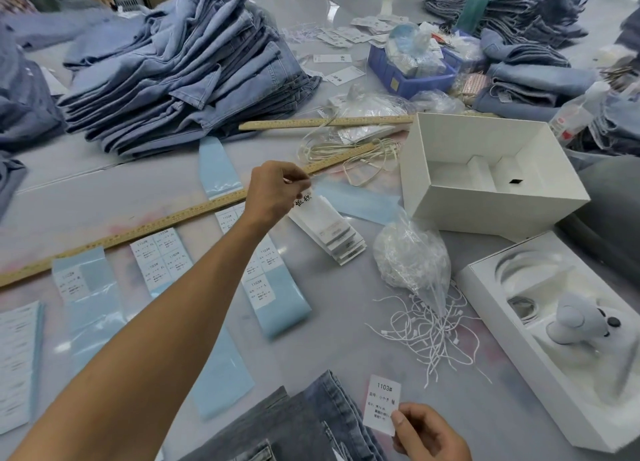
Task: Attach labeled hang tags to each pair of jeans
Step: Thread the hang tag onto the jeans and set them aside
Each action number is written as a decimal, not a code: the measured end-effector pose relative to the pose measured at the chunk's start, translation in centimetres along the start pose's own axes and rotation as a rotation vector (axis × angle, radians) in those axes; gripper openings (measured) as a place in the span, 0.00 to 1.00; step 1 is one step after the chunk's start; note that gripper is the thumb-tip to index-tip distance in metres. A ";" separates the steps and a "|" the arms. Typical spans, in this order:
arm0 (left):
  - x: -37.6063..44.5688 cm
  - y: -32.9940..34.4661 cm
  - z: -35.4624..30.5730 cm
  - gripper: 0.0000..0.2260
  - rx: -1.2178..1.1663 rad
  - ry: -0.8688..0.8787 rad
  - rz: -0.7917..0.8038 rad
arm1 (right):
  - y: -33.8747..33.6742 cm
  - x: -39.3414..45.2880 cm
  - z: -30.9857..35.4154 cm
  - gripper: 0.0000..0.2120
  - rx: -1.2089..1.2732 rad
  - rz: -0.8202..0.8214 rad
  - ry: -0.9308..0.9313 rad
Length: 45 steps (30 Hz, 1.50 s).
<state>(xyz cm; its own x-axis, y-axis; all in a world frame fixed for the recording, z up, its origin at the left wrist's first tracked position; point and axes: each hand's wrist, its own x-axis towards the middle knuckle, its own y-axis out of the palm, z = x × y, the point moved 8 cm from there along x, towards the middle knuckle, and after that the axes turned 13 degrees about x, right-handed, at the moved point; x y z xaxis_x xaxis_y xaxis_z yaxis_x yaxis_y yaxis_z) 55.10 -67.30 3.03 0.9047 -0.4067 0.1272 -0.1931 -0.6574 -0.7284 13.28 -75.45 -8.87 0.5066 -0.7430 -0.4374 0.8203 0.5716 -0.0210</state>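
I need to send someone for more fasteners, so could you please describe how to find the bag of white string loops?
Start at the large open white cardboard box on the grey table. Just in front of it, toward the worker, lies a crumpled clear plastic bag stuffed with white string loops. Unlike the flat paper hang tag stack beside it, loose strings spill from its mouth.

Bright, even overhead light glares off the table (346,3) — edges bend wide-angle, far corners perhaps motion-blurred.

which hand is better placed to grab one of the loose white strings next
Right, probably. The right hand sits near the loose strings, though it pinches a size sticker. The left hand is stretched out to the hang tag stack, pinching the top tag, farther from the strings.
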 end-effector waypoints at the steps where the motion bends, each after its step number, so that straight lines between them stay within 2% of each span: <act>1: -0.2 -0.3 0.0 0.03 -0.047 -0.019 -0.005 | 0.1 -0.1 -0.1 0.09 0.001 0.002 0.001; 4: -1.7 -1.6 -1.4 0.03 -0.003 0.039 -0.088 | -0.1 -0.5 0.1 0.10 0.019 -0.006 -0.003; 6: -4.8 -3.5 -3.4 0.03 0.114 0.212 -0.234 | -0.4 -0.8 0.8 0.10 0.034 -0.001 -0.017; 8: -10.7 -4.7 -5.0 0.02 0.202 0.403 -0.342 | -1.1 -0.9 1.8 0.12 0.085 -0.023 -0.034; 10: -18.6 -4.1 -4.4 0.04 0.210 0.444 -0.321 | -1.7 -1.1 2.4 0.12 0.211 -0.036 0.003; 14: -35.1 -0.9 0.1 0.13 0.117 0.181 -0.124 | -0.9 -2.9 2.2 0.08 0.424 0.042 0.154; 15: -38.6 -0.4 1.1 0.11 0.066 0.093 -0.095 | -0.4 -3.6 1.8 0.06 0.415 0.074 0.191; 16: -41.5 -0.1 2.1 0.03 0.020 -0.002 -0.090 | 0.1 -4.5 1.0 0.06 0.391 0.104 0.235; 17: -43.6 0.1 3.2 0.04 -0.024 -0.138 -0.072 | 0.7 -5.4 0.0 0.08 0.358 0.132 0.281; 19: -46.6 0.5 4.8 0.14 -0.028 -0.319 -0.060 | 1.6 -7.2 -2.3 0.11 0.261 0.176 0.367; 22: -47.5 0.2 4.5 0.19 -0.021 -0.338 -0.122 | 2.7 -9.7 -4.5 0.11 0.084 0.236 0.386; 25: -47.9 1.1 4.8 0.27 -0.111 -0.429 -0.059 | 3.3 -11.5 -5.4 0.09 -0.075 0.277 0.315; 28: -47.7 1.7 5.6 0.22 -0.215 -0.562 0.015 | 4.0 -12.5 -5.4 0.08 -0.133 0.298 0.278; 31: -46.7 2.3 6.1 0.15 -0.284 -0.614 0.075 | 4.3 -12.9 -5.0 0.08 -0.116 0.303 0.275; 34: -46.5 2.6 6.5 0.13 -0.354 -0.681 0.083 | 4.3 -12.6 -4.8 0.08 -0.133 0.299 0.263; 40: -46.3 3.1 6.8 0.19 -0.326 -0.680 0.116 | 4.0 -11.7 -6.0 0.06 -0.262 0.279 0.238; 45: -46.0 3.0 6.1 0.21 -0.152 -0.617 0.162 | 4.0 -11.1 -6.4 0.08 -0.436 0.271 0.136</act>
<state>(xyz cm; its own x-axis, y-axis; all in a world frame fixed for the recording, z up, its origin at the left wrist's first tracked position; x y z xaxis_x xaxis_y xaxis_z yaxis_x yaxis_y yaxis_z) 15.21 -46.71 -9.13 0.9028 -0.0994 -0.4183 -0.3557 -0.7193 -0.5968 9.24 -62.65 -9.88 0.6222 -0.5133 -0.5910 0.4638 0.8500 -0.2499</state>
